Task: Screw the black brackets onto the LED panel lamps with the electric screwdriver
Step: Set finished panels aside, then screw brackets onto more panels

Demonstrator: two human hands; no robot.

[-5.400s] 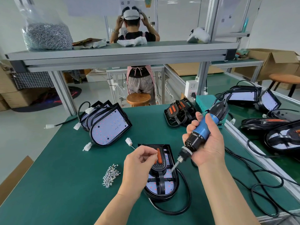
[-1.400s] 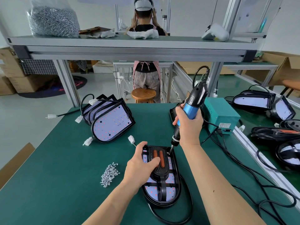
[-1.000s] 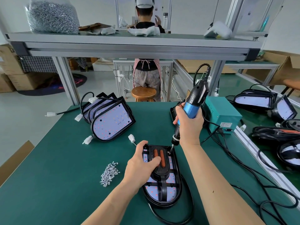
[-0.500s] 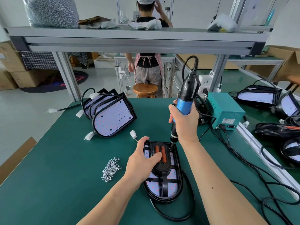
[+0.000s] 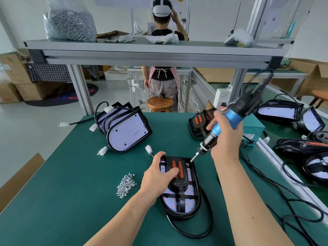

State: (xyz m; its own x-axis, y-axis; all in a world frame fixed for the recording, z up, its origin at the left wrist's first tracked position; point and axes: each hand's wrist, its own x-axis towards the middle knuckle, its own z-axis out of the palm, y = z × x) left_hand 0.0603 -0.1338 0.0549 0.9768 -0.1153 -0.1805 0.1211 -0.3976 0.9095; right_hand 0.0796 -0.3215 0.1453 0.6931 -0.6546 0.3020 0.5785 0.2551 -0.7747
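**Driver tips off the far-right corner**

The left fingers curl over the far-left edge of the LED panel lamp. The thumb lies across the black bracket beside its orange slots, so the left hand pins both parts flat on the green bench. The right fingers are wrapped tightly round the blue barrel of the electric screwdriver, which the right hand grips.

Half a second ago the tool stood nearly upright over the lamp's one o'clock corner. Now it leans toward two o'clock and is blurred. Its bit is at that corner, but whether it touches cannot be told.

That screw is probably seated, so the next step would be a fresh one from the loose screws at the lamp's nine o'clock. Bare lamps lean stacked at eleven o'clock, and bracketed ones sit at one o'clock.
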